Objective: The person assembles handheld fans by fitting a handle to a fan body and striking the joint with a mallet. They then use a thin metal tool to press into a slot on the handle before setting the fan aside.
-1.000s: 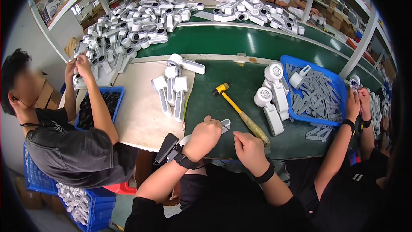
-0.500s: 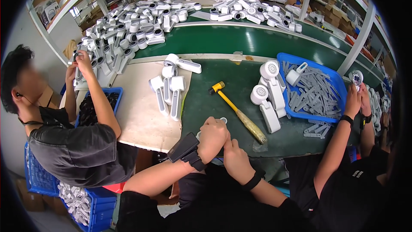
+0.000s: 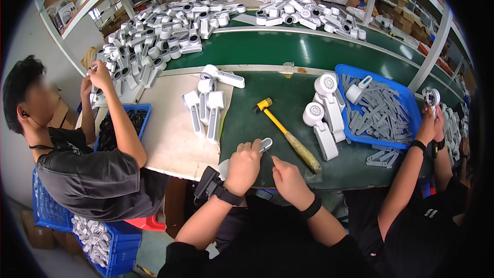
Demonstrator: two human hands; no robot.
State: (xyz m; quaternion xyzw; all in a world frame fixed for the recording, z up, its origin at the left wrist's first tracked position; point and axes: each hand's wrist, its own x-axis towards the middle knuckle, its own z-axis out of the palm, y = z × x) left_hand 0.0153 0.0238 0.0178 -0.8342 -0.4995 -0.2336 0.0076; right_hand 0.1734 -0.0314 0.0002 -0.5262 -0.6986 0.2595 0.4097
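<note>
My left hand (image 3: 243, 169) is closed over a white handheld fan (image 3: 265, 145), pressing it to the green bench top. The fan's rounded handle end sticks out past my fingers, and a bit of white shows by my wrist; the rest is covered. Just right of it, my right hand (image 3: 291, 184) is closed in a pinch. A thin dark tool (image 3: 269, 154) runs from its fingertips to the handle end; its kind is too small to tell. Beyond my hands lies a hammer (image 3: 288, 136) with a yellow and black head and a worn yellow handle.
White fans (image 3: 325, 136) lie to the right, beside a blue tray (image 3: 339, 72) of grey strips. More fans (image 3: 205, 116) rest on a beige board (image 3: 170, 144). A heap of fans (image 3: 149, 41) fills the far left. Co-workers sit on both sides; others work across the bench.
My left hand has moved left and turned, baring the fan's handle end. My right hand has drawn apart from it to the right, and the thin tool now shows between them.
</note>
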